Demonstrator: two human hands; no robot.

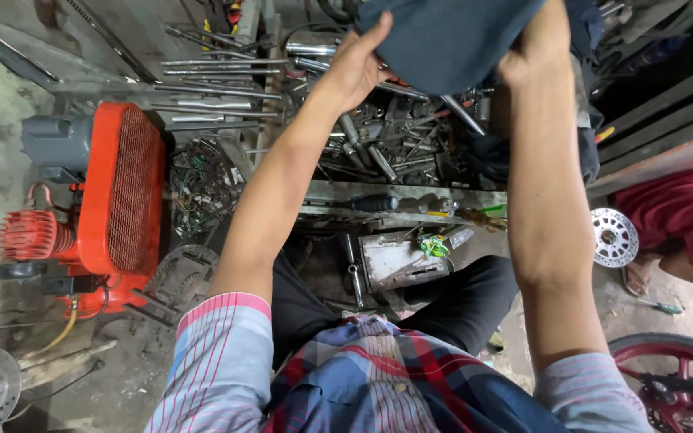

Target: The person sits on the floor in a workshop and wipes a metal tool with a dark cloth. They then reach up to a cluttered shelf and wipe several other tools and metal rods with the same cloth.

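Both my arms reach forward over a cluttered tool shelf. My left hand grips the left edge of a dark blue cloth held up at the top of the view. My right hand holds the cloth's right side, its fingers partly hidden behind the fabric. The cloth hangs above a pile of metal tools and sockets. I wear a plaid shirt and dark trousers.
An orange air compressor stands at left. Long metal rods lie beside the tool pile. A screwdriver rests on the shelf ledge. A brake disc and another person in red are at right, a red wheel below.
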